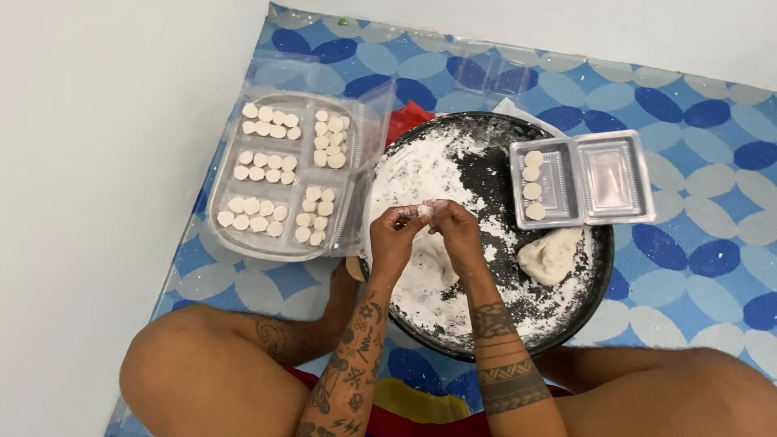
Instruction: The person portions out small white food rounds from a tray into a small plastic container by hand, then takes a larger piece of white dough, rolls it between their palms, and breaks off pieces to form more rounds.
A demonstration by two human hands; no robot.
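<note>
Head view shows the left hand (394, 237) and right hand (456, 229) meeting above the floured black pan (595, 295), fingertips of both pinched together on a small dough piece (424, 210). Beside them, a dough lump (549, 255) lies in the pan, near a small clear box (581, 180) and a filled clear tray (287, 174).

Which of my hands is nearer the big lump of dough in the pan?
Right. The right hand is just left of the dough lump; the left hand is beyond it, farther left.
</note>
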